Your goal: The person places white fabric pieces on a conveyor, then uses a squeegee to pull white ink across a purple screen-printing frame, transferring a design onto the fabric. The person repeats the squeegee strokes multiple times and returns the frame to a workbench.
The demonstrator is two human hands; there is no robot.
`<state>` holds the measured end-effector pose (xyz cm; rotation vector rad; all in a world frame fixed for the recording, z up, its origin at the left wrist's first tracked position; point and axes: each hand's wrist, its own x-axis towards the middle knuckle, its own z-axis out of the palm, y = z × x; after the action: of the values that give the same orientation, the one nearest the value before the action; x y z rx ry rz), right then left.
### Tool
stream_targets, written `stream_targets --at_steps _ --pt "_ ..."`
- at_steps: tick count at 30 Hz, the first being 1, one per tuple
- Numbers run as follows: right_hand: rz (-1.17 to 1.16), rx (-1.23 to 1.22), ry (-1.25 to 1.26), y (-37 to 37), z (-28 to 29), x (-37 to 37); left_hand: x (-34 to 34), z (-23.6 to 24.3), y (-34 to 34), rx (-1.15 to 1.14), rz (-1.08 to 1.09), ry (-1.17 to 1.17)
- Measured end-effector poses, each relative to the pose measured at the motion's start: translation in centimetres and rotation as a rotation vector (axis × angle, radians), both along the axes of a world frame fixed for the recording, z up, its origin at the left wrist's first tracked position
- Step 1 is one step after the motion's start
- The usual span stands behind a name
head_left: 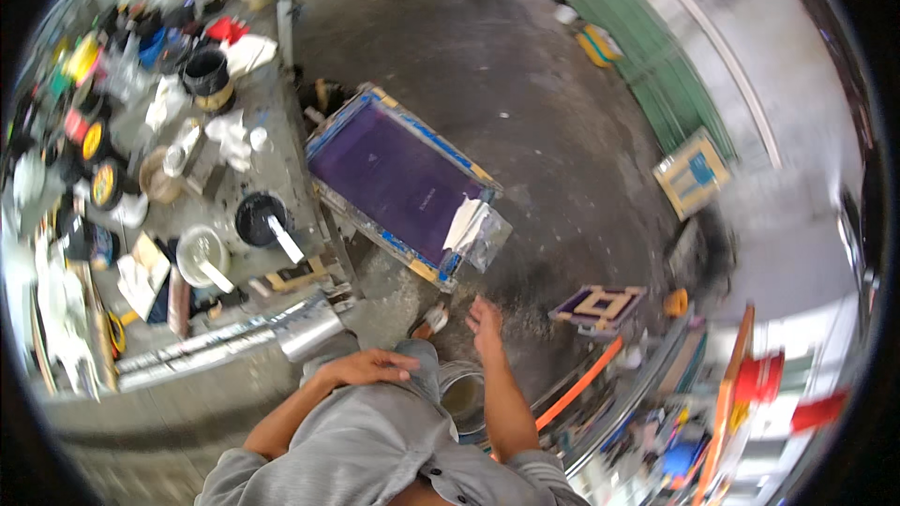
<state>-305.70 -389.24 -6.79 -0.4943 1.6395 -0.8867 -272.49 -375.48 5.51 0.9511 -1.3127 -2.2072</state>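
Overhead view: we see the left hand [367,368] resting flat on the grey-trousered knee [417,365], fingers together, holding nothing. The right hand [485,317] reaches empty over the concrete floor [525,84], fingers loosely spread, nearest the blue-taped wooden printing frame with purple mesh [398,178], which leans against the cluttered worktable [281,159]
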Motion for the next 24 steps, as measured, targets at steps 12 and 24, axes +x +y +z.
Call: stream_targets --at_steps 12,24 --pt "0.333 0.303 -0.557 -20.5 -2.9 -4.3 -18.9 -2.9 -8.3 0.299 1.133 -0.194" --pt "2.004 -0.803 0.652 -38.2 8.8 7.5 -21.1 -4.0 -10.7 0.373 1.531 -0.649"
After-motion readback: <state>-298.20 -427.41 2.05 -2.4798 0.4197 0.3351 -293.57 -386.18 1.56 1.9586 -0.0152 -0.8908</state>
